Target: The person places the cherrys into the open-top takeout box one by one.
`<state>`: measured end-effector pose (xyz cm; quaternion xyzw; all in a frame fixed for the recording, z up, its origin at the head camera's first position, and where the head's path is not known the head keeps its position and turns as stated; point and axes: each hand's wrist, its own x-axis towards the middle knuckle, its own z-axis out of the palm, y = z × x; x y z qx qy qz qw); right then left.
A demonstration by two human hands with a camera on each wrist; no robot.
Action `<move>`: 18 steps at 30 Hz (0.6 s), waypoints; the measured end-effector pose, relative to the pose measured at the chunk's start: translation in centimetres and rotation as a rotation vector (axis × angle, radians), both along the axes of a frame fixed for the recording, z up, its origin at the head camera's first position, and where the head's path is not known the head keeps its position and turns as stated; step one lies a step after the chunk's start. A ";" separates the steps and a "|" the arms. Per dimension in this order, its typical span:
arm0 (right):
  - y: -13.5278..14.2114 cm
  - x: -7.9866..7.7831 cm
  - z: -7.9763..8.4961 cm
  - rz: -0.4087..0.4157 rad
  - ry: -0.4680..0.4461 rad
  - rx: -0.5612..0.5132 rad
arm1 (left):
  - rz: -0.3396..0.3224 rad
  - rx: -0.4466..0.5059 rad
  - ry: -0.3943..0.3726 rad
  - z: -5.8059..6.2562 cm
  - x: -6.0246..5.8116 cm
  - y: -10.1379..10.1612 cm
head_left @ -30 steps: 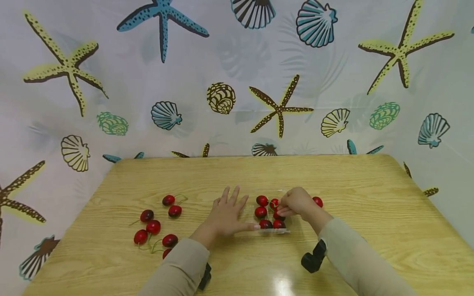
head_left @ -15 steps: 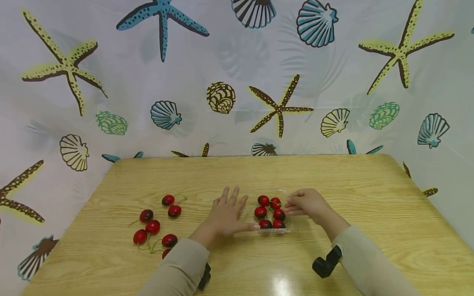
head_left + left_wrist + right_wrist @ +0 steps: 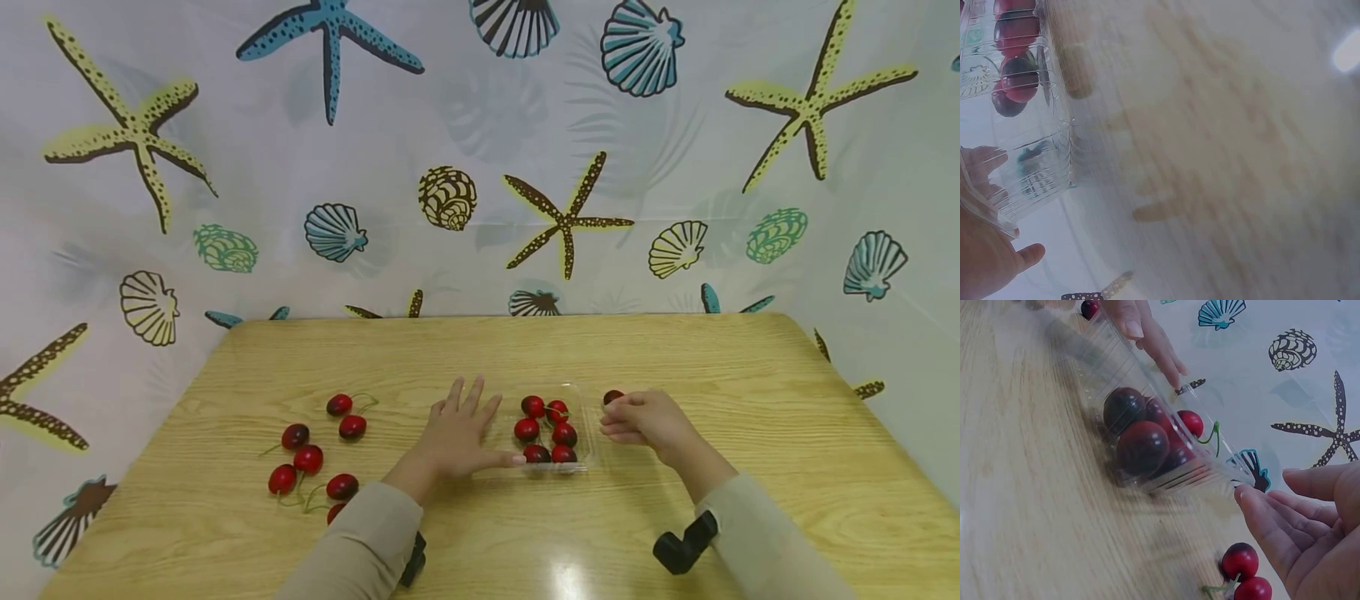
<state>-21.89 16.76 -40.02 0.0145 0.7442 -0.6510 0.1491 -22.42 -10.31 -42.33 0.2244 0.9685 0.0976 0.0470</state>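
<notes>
While the left hand (image 3: 457,440), fingers spread wide, touches the clear container (image 3: 1115,365), we count six cherries (image 3: 527,430) inside. On the table (image 3: 712,358) we see seven loose cherries (image 3: 308,459) to its left and two others (image 3: 1240,561) to its right. Since the earlier frame, the right hand (image 3: 648,421), loosely bent and holding nothing, has moved rightward.

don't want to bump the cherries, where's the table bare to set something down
The table is bare right of the right hand, along the back below the patterned cloth, and between the sleeves, in front of the container. Crowded: the left, with loose cherries; the container, left hand at its edge; and by the right hand, two more cherries.
</notes>
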 end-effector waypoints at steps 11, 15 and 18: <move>1.5 0.8 -1.1 -0.041 -0.029 0.017 | 0.002 0.007 -0.002 -0.3 -0.1 0.0; 1.9 1.1 -1.2 -0.050 -0.035 0.012 | 0.003 0.020 -0.007 -0.3 -0.1 0.0; 2.3 1.2 -1.3 -0.060 -0.045 -0.004 | 0.006 0.024 -0.008 -0.2 -0.1 0.0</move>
